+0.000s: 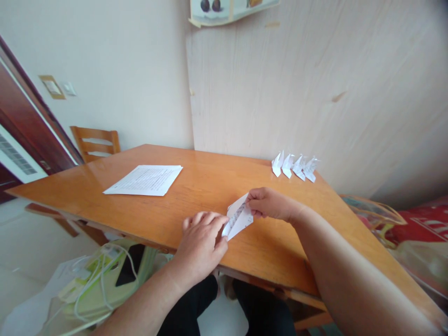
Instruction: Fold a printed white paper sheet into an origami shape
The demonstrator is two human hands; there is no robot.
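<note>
A small folded sheet of paper (241, 222), white with a printed strip down its middle, is between my two hands near the front edge of the wooden table. My left hand (206, 233) grips its lower left corner between thumb and fingers. At the paper's upper right edge, my right hand (268, 203) pinches it with thumb and forefinger. Behind the right hand, several folded paper figures (287, 165) stand in a row at the table's far right.
A stack of printed sheets (147, 180) lies on the left of the wooden table (199, 179). A chair (97, 141) stands beyond the far left edge. Below the front edge, a green stool-like surface (115, 280) carries cables and a dark phone-like object. Bags (416, 224) crowd the right side.
</note>
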